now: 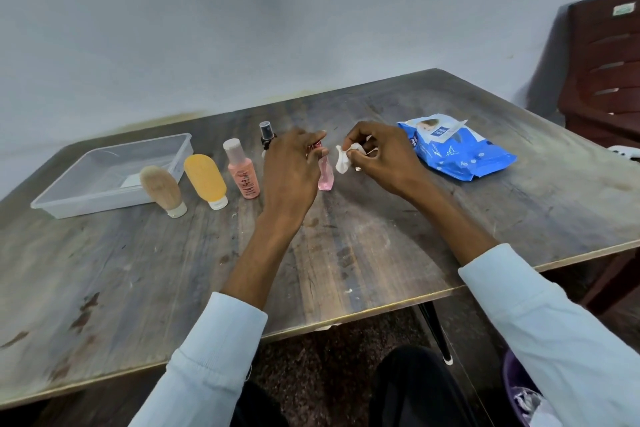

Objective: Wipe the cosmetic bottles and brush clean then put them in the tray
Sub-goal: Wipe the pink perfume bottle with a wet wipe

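so the left hand [294, 163] has its grip pinched on the cap end of the small pink bottle [326, 177], standing upright on the surface, and the right hand [377, 156], pinching the white wipe [344, 159], sits just right of it.

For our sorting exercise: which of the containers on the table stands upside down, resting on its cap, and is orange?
The orange tube, second from the tray. It rests on its white cap; the beige tube beside it does too, but is paler.
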